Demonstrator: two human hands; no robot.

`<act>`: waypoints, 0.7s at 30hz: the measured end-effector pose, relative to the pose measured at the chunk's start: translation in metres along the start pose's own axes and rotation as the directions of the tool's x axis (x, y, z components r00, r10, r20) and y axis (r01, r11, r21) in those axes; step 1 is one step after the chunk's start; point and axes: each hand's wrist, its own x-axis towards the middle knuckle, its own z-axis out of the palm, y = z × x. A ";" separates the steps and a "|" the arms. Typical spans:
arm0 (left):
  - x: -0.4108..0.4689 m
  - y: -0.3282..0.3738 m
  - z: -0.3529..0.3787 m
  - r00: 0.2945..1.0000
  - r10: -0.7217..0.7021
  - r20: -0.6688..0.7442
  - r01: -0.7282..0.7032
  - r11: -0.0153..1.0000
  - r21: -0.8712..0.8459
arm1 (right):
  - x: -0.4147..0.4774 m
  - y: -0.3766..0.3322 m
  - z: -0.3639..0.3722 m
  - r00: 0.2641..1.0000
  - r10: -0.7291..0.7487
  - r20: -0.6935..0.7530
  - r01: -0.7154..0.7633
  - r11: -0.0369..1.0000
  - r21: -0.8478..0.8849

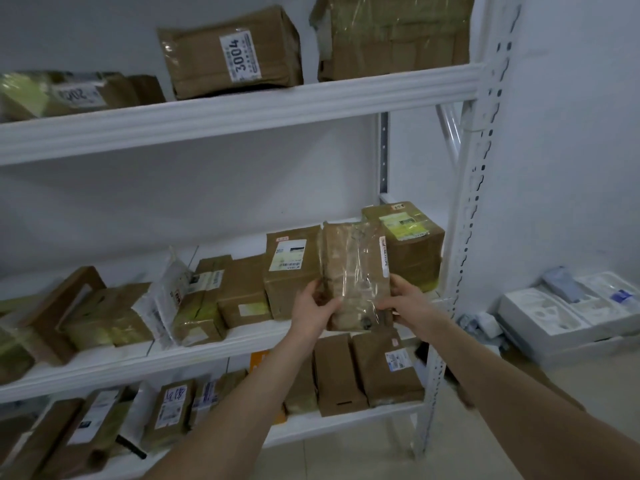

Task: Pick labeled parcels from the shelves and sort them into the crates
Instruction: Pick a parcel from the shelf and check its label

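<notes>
Parcel: a tall brown parcel (356, 271) wrapped in glossy clear tape, held upright just in front of the middle shelf (214, 344), between a white-labelled box (291, 268) and the end box (412, 244).
Left hand: the left hand (313, 306) has its fingers curled round the parcel's lower left edge.
Right hand: the right hand (405, 301) grips the lower right edge.
Label: a narrow strip (384, 256) on the parcel's right side (too blurred to read).
Step done well: probably turn the strip to face the eyes and read it before carrying. The tape looks slick, so support the base.
Crates: not in view.
</notes>
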 end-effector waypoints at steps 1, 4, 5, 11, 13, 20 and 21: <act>-0.001 0.002 -0.011 1.000 0.015 -0.012 -0.015 1.000 -0.005 | -0.003 -0.004 0.008 1.000 -0.028 0.001 0.028 0.999 0.021; -0.006 0.012 -0.044 0.999 0.045 0.002 -0.045 0.995 -0.088 | -0.017 -0.017 0.030 0.997 -0.079 -0.014 0.080 0.995 0.060; -0.008 0.016 -0.054 0.998 0.061 0.002 -0.061 0.993 -0.100 | -0.021 -0.020 0.035 0.996 -0.090 -0.021 0.091 0.994 0.067; -0.020 0.016 -0.097 0.991 0.135 0.003 -0.133 0.983 -0.129 | -0.042 -0.031 0.064 0.989 -0.146 -0.018 0.147 0.986 0.079; -0.025 0.015 -0.106 0.987 0.154 -0.042 -0.159 0.974 -0.159 | -0.046 -0.035 0.072 0.985 -0.171 -0.038 0.174 0.981 0.087; -0.036 0.028 -0.121 0.992 0.112 -0.055 -0.125 0.934 -0.335 | -0.055 -0.052 0.080 0.993 -0.098 -0.069 0.105 0.988 0.111; -0.036 0.030 -0.122 0.995 0.097 -0.034 -0.102 0.932 -0.347 | -0.056 -0.053 0.079 0.995 -0.074 -0.062 0.080 0.990 0.117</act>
